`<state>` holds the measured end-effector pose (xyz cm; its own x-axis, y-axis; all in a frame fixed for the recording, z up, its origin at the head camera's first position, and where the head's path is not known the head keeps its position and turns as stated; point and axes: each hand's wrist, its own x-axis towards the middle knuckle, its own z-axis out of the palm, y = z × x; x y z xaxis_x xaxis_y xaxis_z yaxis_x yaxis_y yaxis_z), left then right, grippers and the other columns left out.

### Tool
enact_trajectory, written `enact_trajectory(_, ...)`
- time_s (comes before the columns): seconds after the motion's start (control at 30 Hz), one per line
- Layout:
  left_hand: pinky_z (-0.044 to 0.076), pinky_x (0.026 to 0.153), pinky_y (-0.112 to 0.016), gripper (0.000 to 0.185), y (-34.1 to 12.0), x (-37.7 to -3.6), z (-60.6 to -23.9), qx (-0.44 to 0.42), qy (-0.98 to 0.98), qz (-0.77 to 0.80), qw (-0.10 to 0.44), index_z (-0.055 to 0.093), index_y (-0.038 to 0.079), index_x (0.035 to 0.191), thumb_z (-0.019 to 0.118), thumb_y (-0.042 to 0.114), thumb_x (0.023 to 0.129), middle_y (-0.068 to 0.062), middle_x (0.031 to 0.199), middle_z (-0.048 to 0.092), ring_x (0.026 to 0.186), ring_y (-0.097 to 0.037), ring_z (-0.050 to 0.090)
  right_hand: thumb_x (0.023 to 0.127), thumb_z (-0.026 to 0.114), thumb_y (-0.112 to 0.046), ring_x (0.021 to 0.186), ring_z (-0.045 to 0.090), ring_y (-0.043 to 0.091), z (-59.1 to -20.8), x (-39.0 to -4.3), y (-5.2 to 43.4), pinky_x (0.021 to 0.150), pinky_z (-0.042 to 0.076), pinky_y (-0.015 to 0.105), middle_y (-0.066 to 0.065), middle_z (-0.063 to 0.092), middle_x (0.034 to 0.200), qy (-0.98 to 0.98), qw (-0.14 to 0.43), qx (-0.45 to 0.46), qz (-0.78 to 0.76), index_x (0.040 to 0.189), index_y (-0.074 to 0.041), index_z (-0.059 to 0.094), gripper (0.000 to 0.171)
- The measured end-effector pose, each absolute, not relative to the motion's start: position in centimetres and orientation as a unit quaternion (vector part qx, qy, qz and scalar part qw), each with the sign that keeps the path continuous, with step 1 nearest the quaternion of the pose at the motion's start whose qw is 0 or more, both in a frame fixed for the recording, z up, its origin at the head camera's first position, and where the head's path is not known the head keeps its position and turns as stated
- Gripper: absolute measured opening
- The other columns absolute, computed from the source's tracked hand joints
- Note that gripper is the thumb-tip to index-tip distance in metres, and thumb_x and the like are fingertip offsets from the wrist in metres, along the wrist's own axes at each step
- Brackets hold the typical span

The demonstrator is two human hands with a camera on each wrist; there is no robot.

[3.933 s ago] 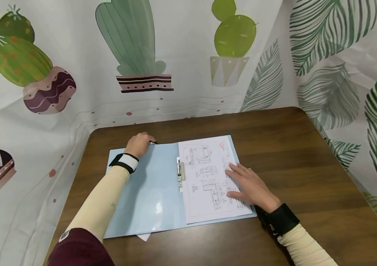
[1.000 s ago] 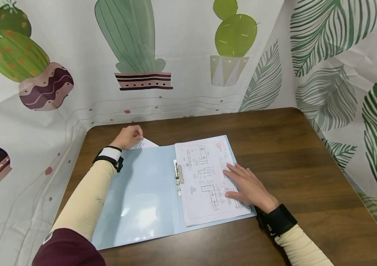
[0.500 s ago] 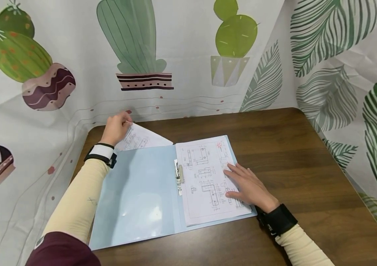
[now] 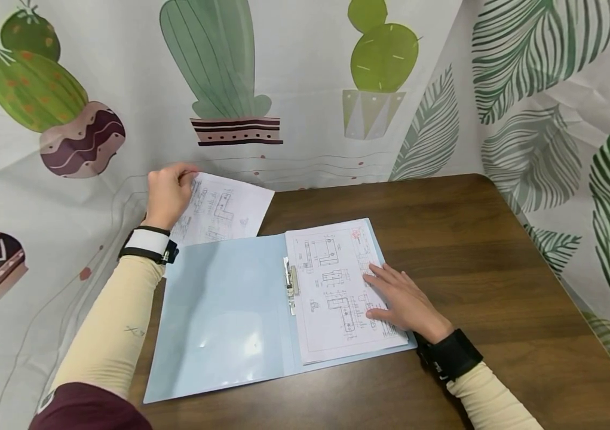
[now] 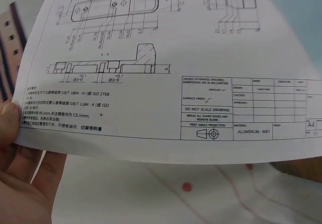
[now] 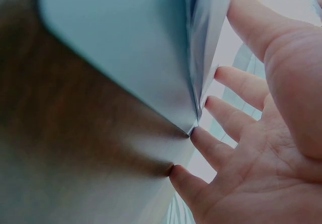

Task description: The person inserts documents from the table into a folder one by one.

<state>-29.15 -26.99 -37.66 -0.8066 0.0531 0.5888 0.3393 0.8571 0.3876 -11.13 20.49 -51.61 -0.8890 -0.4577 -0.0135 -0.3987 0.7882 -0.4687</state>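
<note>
A loose printed drawing sheet (image 4: 229,209) rises past the far left edge of an open light blue folder (image 4: 229,310). My left hand (image 4: 167,194) pinches its far left corner between thumb and fingers. In the left wrist view, the sheet (image 5: 141,98) shows part outlines, notes and a title block, with the left hand (image 5: 25,173) at its edge. On the folder's right half lies a stack of drawing sheets (image 4: 326,334) beside a metal clip (image 4: 291,283). My right hand (image 4: 407,304) rests on the stack's right edge, fingers spread; the right wrist view shows its fingertips (image 6: 198,133) at the folder's edge.
The folder lies on a dark brown wooden table (image 4: 477,251) with rounded far corners. Behind it hangs a white cloth (image 4: 305,71) printed with cacti and leaves. Table surface stretches to the right of the folder and in front of it.
My left hand has moved to the far left, drawing the loose sheet out from under the folder's left cover, so much more of it shows. My right hand has stayed in place.
</note>
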Motion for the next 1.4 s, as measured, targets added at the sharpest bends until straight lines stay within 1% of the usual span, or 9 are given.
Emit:
enact_trajectory(0.07, 0.058, 0.074, -0.049, 0.015, -27.0, -29.0, -36.9, -0.109, -0.912, -0.245, 0.31, 0.077, -0.005, 0.101, 0.064, 0.001, 0.1, -0.022, 0.099, 0.076, 0.088, -0.04, 0.074, 0.085, 0.085, -0.032, 0.151, 0.027, 0.045, -51.6, -11.1, 20.5, 0.115, 0.021, 0.07, 0.018, 0.038, 0.162, 0.942, 0.06, -0.232, -0.235, 0.15, -0.005, 0.052, 0.078)
enact_trajectory(0.13, 0.057, 0.073, -0.037, 0.015, -27.0, -28.8, -36.1, -0.109, -0.906, -0.246, 0.328, 0.078, -0.005, 0.102, 0.064, 0.002, 0.1, -0.021, 0.099, 0.076, 0.086, -0.038, 0.075, 0.085, 0.085, -0.032, 0.151, 0.028, 0.045, -51.6, -11.1, 20.5, 0.115, 0.021, 0.07, 0.018, 0.038, 0.162, 0.941, 0.057, -0.236, -0.236, 0.15, -0.005, 0.052, 0.077)
enact_trajectory(0.33, 0.034, 0.067, -0.003, 0.016, -26.5, -28.0, -33.9, -0.113, -0.88, -0.267, 0.377, 0.078, -0.004, 0.103, 0.064, 0.003, 0.1, -0.021, 0.098, 0.077, 0.081, -0.034, 0.075, 0.085, 0.085, -0.033, 0.15, 0.028, 0.045, -51.6, -11.1, 20.4, 0.115, 0.021, 0.07, 0.018, 0.038, 0.162, 0.942, 0.057, -0.237, -0.232, 0.15, -0.005, 0.052, 0.078)
enact_trajectory(0.5, 0.037, 0.067, -0.005, 0.015, -25.9, -27.2, -32.0, -0.12, -0.856, -0.289, 0.411, 0.079, -0.001, 0.102, 0.065, 0.005, 0.1, -0.016, 0.097, 0.078, 0.076, -0.026, 0.073, 0.086, 0.084, -0.033, 0.151, 0.028, 0.044, -51.5, -11.1, 20.4, 0.115, 0.021, 0.07, 0.018, 0.037, 0.162, 0.943, 0.059, -0.235, -0.23, 0.15, -0.005, 0.051, 0.078)
enact_trajectory(0.67, 0.036, 0.062, -0.009, 0.016, -25.2, -26.2, -30.3, -0.132, -0.832, -0.306, 0.443, 0.081, 0.002, 0.1, 0.066, 0.009, 0.1, -0.012, 0.093, 0.079, 0.069, 0.003, 0.06, 0.086, 0.084, -0.034, 0.151, 0.028, 0.044, -51.5, -11.1, 20.5, 0.115, 0.022, 0.07, 0.018, 0.037, 0.162, 0.943, 0.062, -0.236, -0.228, 0.151, -0.006, 0.051, 0.078)
enact_trajectory(0.77, 0.035, 0.059, -0.011, 0.017, -24.8, -25.8, -29.3, -0.147, -0.816, -0.324, 0.456, 0.081, 0.001, 0.1, 0.066, 0.008, 0.1, -0.013, 0.091, 0.078, 0.066, 0.012, 0.053, 0.087, 0.084, -0.034, 0.151, 0.027, 0.044, -51.4, -11.1, 20.5, 0.115, 0.021, 0.069, 0.018, 0.037, 0.163, 0.942, 0.065, -0.239, -0.228, 0.151, -0.006, 0.05, 0.078)
enact_trajectory(0.97, 0.038, 0.059, -0.01, 0.015, -23.7, -24.9, -27.6, -0.147, -0.791, -0.37, 0.465, 0.081, 0.0, 0.098, 0.069, 0.009, 0.098, -0.015, 0.088, 0.077, 0.066, 0.007, 0.06, 0.087, 0.083, -0.033, 0.151, 0.026, 0.045, -51.3, -11.1, 20.6, 0.115, 0.02, 0.07, 0.019, 0.036, 0.163, 0.938, 0.063, -0.244, -0.237, 0.151, -0.004, 0.05, 0.078)
enact_trajectory(1.23, 0.037, 0.058, -0.017, 0.012, -21.7, -22.8, -26.0, -0.112, -0.769, -0.484, 0.404, 0.08, -0.001, 0.1, 0.072, 0.006, 0.096, -0.009, 0.089, 0.077, 0.066, -0.006, 0.062, 0.089, 0.081, -0.035, 0.15, 0.029, 0.044, -51.2, -11.1, 20.5, 0.115, 0.021, 0.07, 0.019, 0.037, 0.162, 0.939, 0.064, -0.238, -0.24, 0.152, -0.004, 0.049, 0.077)
enact_trajectory(1.4, 0.037, 0.054, -0.018, 0.012, -21.3, -22.3, -26.2, -0.125, -0.756, -0.53, 0.362, 0.079, 0.0, 0.103, 0.071, 0.006, 0.096, -0.008, 0.089, 0.077, 0.064, -0.012, 0.061, 0.09, 0.081, -0.033, 0.146, 0.039, 0.04, -50.7, -11.6, 20.5, 0.114, 0.031, 0.064, 0.02, 0.041, 0.159, 0.941, 0.055, -0.224, -0.248, 0.151, -0.004, 0.049, 0.075)
